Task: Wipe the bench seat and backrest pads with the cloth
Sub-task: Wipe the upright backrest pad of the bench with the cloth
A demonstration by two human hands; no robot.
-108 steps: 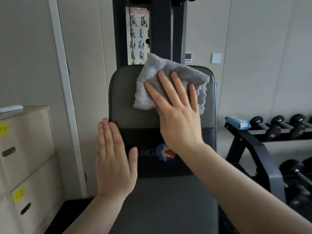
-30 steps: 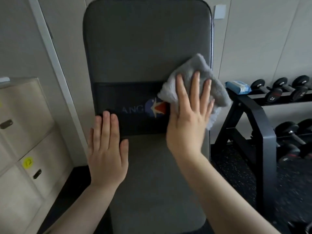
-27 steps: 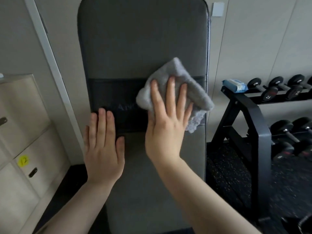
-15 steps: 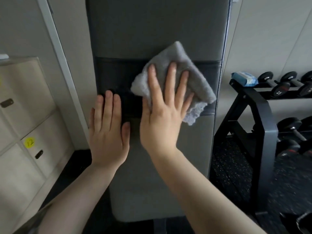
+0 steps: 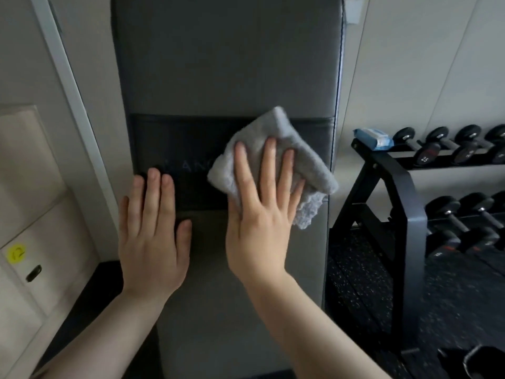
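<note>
The 2 forearms reach up from the bottom of the view, and both hands lie flat on the backrest pad (image 5: 226,64). The left hand (image 5: 153,236) is spread, fingers straight and together, palm pressing the pad's left edge where the dark band (image 5: 175,149) meets the lower grey panel. The right hand (image 5: 262,214) is spread too, its straight fingers pressing the cloth (image 5: 306,160) onto the right half of that band; the cloth is crumpled and 1 corner overhangs the pad's right edge. To do this stroke well, I judge the palm should keep even pressure and carry the cloth in overlapping passes across the full width, running over the seams above and below the band where dirt would gather, while the left hand steadies the pad and shifts clear of the cloth's path. The lower panel and the seat, which is out of view, look yet to be wiped. Counted: 1 cloth, 1 pad in view, 2 hands. Farther off, at left stands a locker (image 5: 30,242) with 1 yellow sticker; at right a rack (image 5: 393,187) holds 1 blue wipes pack (image 5: 373,136) and several dumbbells (image 5: 426,151), too cropped to count exactly.
</note>
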